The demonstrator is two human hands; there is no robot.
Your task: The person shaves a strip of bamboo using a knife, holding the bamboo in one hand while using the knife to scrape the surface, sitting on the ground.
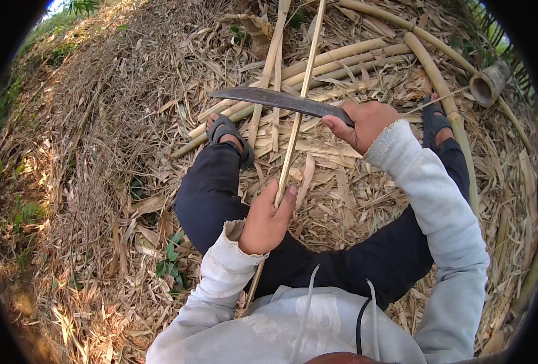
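Note:
My left hand (266,221) is closed around a long, thin bamboo strip (294,130), which runs from beside my body up past the far edge of the view. In my right hand (369,126) is the handle of a machete (269,98), its dark, slightly curved blade pointing left. The blade lies across the strip, well beyond my left hand. Whether its edge bites into the bamboo cannot be made out. My fingers hide most of the machete's handle.
Several bamboo poles (335,59) lie on the ground between my sandalled feet. A longer pole (439,79) runs along the right, near a hollow bamboo section (488,84). Dry leaves and shavings (335,206) cover the ground; a small green plant (170,264) grows at left.

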